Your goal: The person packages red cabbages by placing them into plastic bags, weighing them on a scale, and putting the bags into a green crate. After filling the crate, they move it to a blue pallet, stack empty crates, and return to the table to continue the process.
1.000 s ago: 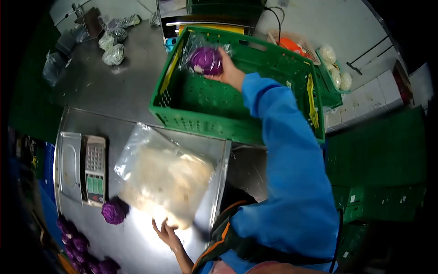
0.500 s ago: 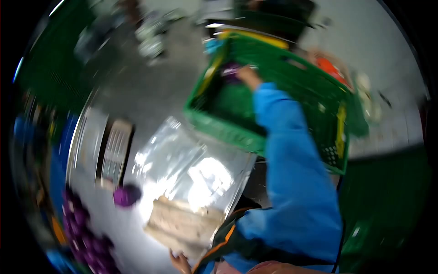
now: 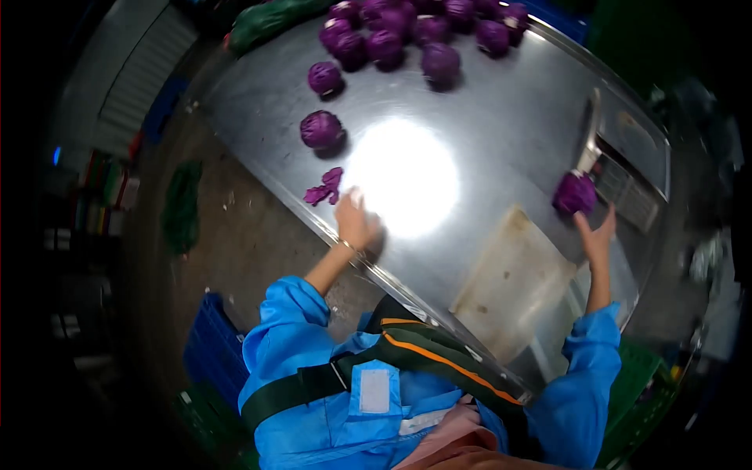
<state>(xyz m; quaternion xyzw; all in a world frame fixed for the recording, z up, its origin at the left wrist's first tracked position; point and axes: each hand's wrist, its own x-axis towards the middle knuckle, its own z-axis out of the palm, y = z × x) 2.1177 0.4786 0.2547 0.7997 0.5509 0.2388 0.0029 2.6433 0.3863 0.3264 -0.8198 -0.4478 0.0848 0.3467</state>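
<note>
My left hand [image 3: 358,225] is over the steel table's near edge, its fingers curled together round something pale that is too blurred to name. Torn purple leaves [image 3: 325,188] lie just beyond it. On the right, my right hand [image 3: 597,233] has thumb and fingers apart, with a fingertip at the underside of a purple cabbage [image 3: 575,193]. That cabbage sits against a slatted pale tray [image 3: 627,194]. Two more cabbages, a nearer one [image 3: 321,129] and a smaller one [image 3: 325,78], stand beyond the leaves.
Several purple cabbages [image 3: 385,48] crowd the far side of the steel table [image 3: 266,117]. A stained pale sheet [image 3: 513,274] lies between my hands. A blue crate [image 3: 215,345] stands on the floor at left, a green crate [image 3: 638,399] at lower right.
The view has swung from the green crate to the steel table. My right hand has left the purple cabbage in that crate and is now beside the one on the table.
</note>
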